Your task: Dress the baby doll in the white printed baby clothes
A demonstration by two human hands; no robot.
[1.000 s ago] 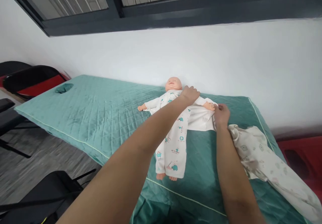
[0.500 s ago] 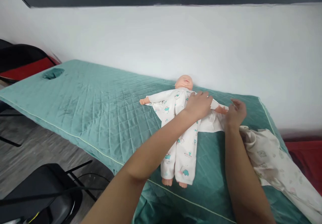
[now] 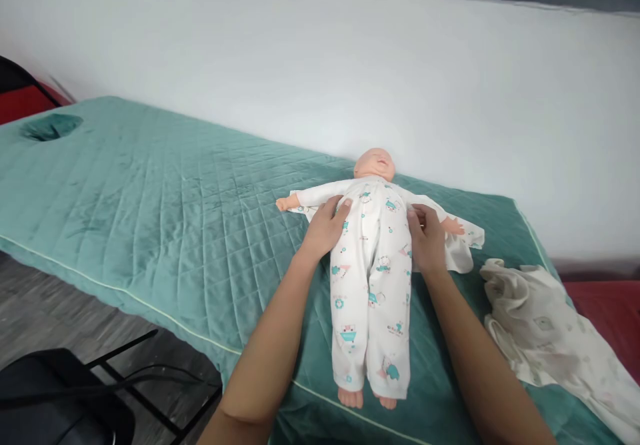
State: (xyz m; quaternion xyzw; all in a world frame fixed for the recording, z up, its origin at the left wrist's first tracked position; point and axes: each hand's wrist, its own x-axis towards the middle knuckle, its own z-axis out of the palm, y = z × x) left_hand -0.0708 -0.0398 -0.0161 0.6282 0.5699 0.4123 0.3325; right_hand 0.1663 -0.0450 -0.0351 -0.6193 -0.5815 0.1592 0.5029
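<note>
A baby doll [image 3: 375,163] lies on its back, arms spread, in white printed baby pants [image 3: 371,268] that reach up over its chest. My left hand [image 3: 327,228] is closed at the left side of the pants, its thumb on the cloth. At the other side, my right hand [image 3: 427,237] pinches the edge of the pants with bent fingers. Under the doll's arms lies an open white baby shirt [image 3: 459,253], spread out on both sides. Both of the doll's feet stick out of the trouser legs.
The doll lies on a long bed with a green quilted cover [image 3: 200,211], which has a face hole at the far left. A crumpled printed cloth [image 3: 545,318] lies at the right. A white wall [image 3: 300,58] runs behind; a black chair [image 3: 65,398] stands lower left.
My hands have left the doll's arm at the right and now hold both sides of the pants. The view has shifted closer to the doll.
</note>
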